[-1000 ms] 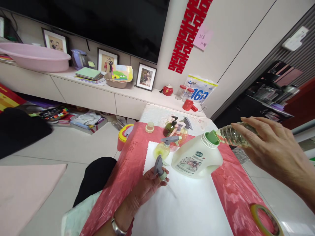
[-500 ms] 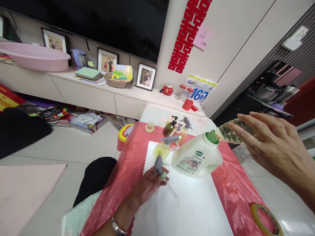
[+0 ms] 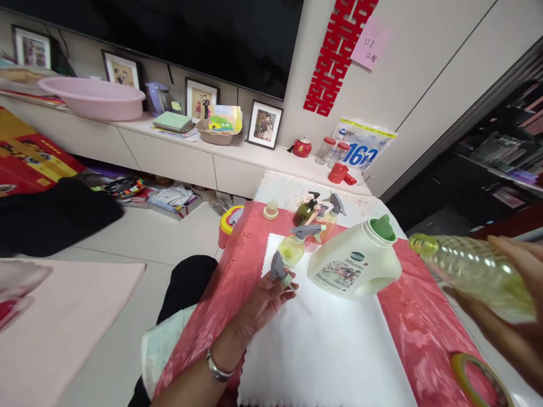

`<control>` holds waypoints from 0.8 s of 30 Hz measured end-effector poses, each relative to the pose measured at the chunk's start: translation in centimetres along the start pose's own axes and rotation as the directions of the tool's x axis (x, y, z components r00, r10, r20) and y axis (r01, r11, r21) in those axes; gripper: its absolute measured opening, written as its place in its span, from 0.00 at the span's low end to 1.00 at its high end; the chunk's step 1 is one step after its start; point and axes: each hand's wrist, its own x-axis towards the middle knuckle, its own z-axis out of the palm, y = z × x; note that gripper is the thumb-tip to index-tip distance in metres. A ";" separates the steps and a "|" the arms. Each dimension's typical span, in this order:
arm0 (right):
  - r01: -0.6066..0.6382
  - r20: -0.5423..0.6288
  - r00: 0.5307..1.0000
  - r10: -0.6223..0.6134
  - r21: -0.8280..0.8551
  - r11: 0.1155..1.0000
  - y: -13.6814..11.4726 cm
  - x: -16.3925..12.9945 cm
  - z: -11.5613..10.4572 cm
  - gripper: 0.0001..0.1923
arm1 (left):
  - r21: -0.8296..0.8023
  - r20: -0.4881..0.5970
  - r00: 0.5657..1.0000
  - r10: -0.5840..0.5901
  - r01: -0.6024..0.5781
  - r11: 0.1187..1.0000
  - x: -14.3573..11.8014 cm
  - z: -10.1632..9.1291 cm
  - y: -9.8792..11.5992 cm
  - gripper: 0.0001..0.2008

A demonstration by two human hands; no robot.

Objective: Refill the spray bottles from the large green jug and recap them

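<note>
My left hand (image 3: 263,302) rests on the white cloth (image 3: 326,350) and grips a grey spray-trigger head (image 3: 279,269) with its thin tube trailing to the right. My right hand (image 3: 504,316) holds a clear ribbed bottle of yellowish liquid (image 3: 470,270) tilted on its side, its open mouth pointing left and a short gap away from the white jug (image 3: 354,265). The jug stands on the cloth with a green funnel-like piece (image 3: 382,226) in its neck. A small yellow spray bottle (image 3: 297,246) stands just left of the jug.
The red tablecloth (image 3: 220,305) covers a small table. A dark green pump bottle (image 3: 306,209), another spray bottle (image 3: 333,212) and a beige cap (image 3: 270,210) stand at the far end. A tape roll (image 3: 479,379) lies near right. A low cabinet (image 3: 169,155) holds frames and a pink basin (image 3: 91,97).
My right hand has pulled the clear bottle back to the right, out of the jug's green funnel. The view shifted slightly left. My left hand keeps holding the trigger head.
</note>
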 end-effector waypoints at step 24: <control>-0.381 0.365 0.910 0.198 0.544 0.748 -17.8 -12.4 8.0 0.30 | 0.031 -0.150 0.969 0.198 -0.196 0.980 -4.1 4.7 3.4 0.17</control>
